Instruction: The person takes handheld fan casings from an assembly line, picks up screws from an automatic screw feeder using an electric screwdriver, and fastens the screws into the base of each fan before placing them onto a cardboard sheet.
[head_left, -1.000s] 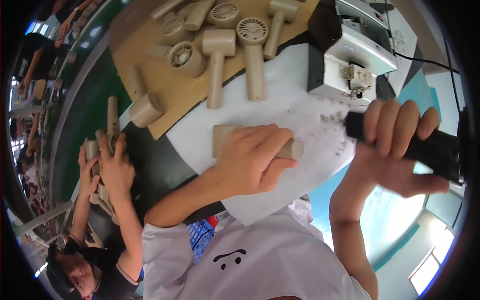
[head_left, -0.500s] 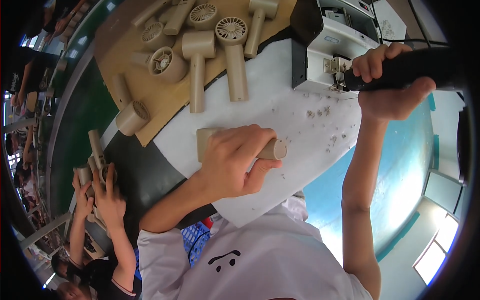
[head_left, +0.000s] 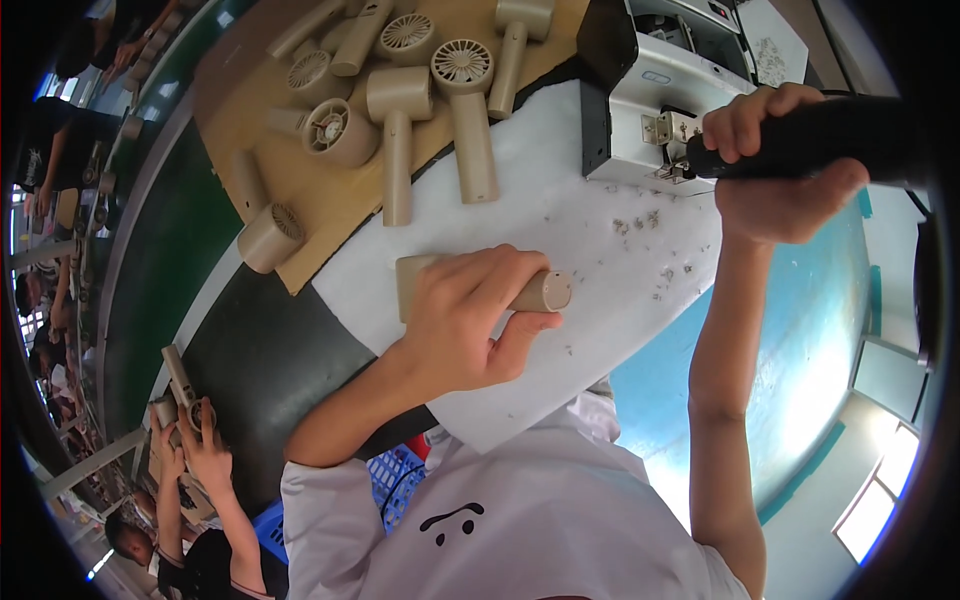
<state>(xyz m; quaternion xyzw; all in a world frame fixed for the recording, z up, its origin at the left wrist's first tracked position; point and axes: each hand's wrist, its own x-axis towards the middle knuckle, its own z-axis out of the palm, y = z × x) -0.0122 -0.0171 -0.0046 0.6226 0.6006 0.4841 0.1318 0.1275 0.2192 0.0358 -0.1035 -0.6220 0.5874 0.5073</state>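
White sheeting (head_left: 610, 285) is carrying a beige fan (head_left: 556, 291), the left hand (head_left: 455, 325) curling its fingers around the handle; the right hand (head_left: 775, 207) is gripping a black tool (head_left: 855, 135) beside the silver machine (head_left: 628, 140).

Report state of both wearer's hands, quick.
Left hand: closed around the handle of a beige handheld fan.
Right hand: closed around a black cylindrical tool, likely a power screwdriver.

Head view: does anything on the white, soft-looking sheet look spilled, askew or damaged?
Tiny grey loose bits lie scattered over the white sheet near the silver, boxy metal machine; uncontained, they look spilled, though they're too small to identify. I see no clear damage.
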